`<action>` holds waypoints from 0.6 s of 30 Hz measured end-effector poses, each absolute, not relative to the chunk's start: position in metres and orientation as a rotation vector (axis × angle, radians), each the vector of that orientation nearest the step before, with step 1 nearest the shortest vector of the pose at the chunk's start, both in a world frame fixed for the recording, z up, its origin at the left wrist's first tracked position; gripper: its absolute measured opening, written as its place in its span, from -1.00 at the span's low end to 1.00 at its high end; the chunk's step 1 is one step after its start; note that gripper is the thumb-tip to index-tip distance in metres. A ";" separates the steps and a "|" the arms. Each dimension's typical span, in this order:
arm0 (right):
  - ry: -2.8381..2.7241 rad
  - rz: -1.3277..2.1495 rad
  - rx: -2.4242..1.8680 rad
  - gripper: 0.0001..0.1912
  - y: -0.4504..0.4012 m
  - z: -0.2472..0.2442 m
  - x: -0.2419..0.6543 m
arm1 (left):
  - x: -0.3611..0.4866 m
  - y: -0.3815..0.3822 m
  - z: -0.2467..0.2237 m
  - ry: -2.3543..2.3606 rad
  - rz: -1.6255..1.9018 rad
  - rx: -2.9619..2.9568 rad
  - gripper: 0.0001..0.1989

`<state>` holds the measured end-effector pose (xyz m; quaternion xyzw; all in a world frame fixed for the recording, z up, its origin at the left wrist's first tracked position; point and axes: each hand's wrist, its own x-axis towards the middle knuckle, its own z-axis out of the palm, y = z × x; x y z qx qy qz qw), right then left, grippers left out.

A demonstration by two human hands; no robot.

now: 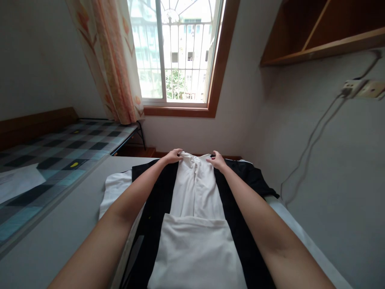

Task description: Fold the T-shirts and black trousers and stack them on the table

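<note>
A white garment [197,188] lies in a long narrow strip, its two sides meeting along a line down the middle. Its near part forms a flat square panel [197,253] with a straight upper edge. My left hand [173,156] pinches the far left corner of the strip, and my right hand [217,161] grips the far right corner between thumb and fingers. Beneath it a black short-sleeved garment [159,188] is spread flat, its sleeve [255,176] reaching right. Another white cloth [117,184] shows under the black one at the left.
The clothes rest on a pale surface [75,224]. To the left is a bed with a checked cover [90,136] and a paper sheet [21,180]. A barred window [180,56] with a flowered curtain [111,60] is ahead. On the right wall hang a wooden shelf [319,50] and a cable [309,142].
</note>
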<state>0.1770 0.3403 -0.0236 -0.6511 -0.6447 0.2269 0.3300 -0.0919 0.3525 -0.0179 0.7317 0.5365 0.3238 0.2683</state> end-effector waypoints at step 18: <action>-1.684 0.783 -1.042 -0.61 0.266 0.025 0.190 | -0.083 0.276 0.030 1.267 1.258 2.371 -0.82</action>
